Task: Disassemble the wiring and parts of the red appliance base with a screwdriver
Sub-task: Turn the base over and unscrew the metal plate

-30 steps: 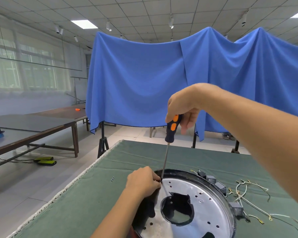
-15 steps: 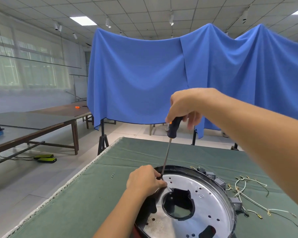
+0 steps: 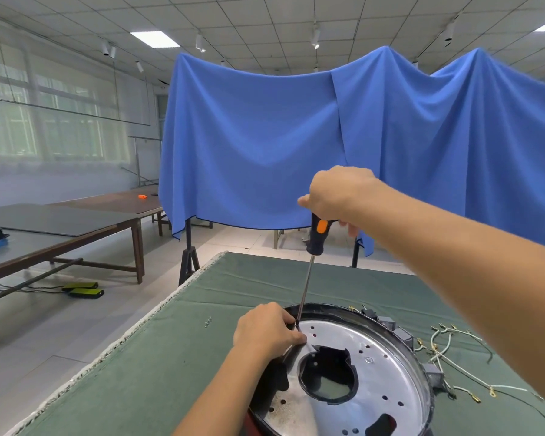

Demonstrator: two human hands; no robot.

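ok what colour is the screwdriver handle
Black with an orange insert, on the screwdriver handle in the head view.

Large institutional workroom or lab. Suspended tile ceiling with panel lights and track spotlights, tiled floor, long wooden tables, green-felt-covered workbench. Blue cloth hangs as a backdrop; curtained windows at left.

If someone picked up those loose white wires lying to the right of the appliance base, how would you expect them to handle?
The loose white wires would probably be floppy: they lie in slack curves on the green cloth. They look thin, so likely very light. Their small metal end terminals and crossing strands may snag, so several might lift together.
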